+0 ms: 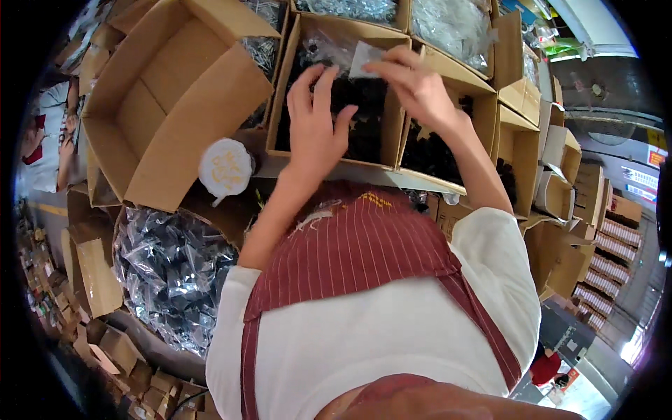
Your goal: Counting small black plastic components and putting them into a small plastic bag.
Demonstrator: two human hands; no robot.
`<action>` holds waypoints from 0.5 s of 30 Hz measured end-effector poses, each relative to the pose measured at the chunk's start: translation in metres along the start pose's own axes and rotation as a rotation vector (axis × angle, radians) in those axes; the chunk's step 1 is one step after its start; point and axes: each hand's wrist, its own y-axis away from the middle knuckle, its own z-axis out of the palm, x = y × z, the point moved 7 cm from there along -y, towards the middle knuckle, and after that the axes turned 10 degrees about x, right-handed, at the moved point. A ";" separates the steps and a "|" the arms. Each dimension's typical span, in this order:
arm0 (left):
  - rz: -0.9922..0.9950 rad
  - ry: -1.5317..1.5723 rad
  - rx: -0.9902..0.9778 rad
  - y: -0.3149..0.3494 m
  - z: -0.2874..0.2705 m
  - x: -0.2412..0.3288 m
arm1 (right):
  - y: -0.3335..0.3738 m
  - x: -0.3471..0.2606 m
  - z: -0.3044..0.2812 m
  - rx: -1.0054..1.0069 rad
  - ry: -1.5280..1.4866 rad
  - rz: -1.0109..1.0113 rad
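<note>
My right hand (418, 89) pinches the edge of a small clear plastic bag (362, 59) above an open cardboard box (327, 158). Black parts (360, 129) fill that box; they are too dark to make out their kind. Over the same box's left half hovers my left hand (316, 133), its thumb and fingers spread apart with nothing seen between them. More crumpled clear plastic (327, 47) lies at the far side of the box, just beyond the left fingertips. Beneath my right forearm a second box holds similar black pieces (430, 150).
An open cardboard box (164, 63) tilts at the left, beside a white round lidded tub (226, 168). Lower left sits a heap of bagged dark parts (171, 273). Boxes of clear packets (451, 28) line the far side. A person (52, 136) is at the far left.
</note>
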 end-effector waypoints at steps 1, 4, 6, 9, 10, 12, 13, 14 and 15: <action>0.002 -0.004 -0.009 -0.006 -0.001 0.004 | 0.005 -0.019 -0.003 -0.036 -0.022 -0.048; -0.079 0.265 -0.220 -0.004 0.020 0.016 | 0.018 -0.041 -0.017 -0.041 -0.077 -0.102; -0.100 0.278 -0.277 0.001 0.025 0.026 | 0.029 -0.039 -0.029 -0.023 -0.106 -0.038; -0.148 0.295 -0.267 0.009 0.029 0.038 | 0.042 -0.024 -0.054 0.046 -0.266 0.165; -0.181 0.242 -0.272 0.010 0.028 0.038 | 0.043 -0.023 -0.067 0.100 -0.238 0.072; -0.228 0.171 -0.253 0.010 0.030 0.042 | 0.047 -0.029 -0.083 0.122 -0.262 0.047; -0.220 0.172 -0.261 0.010 0.033 0.047 | 0.050 -0.033 -0.090 0.137 -0.287 0.016; -0.215 0.168 -0.271 0.011 0.036 0.051 | 0.053 -0.037 -0.088 0.088 -0.321 -0.006; -0.211 0.163 -0.280 0.012 0.037 0.055 | 0.055 -0.042 -0.085 0.077 -0.360 -0.011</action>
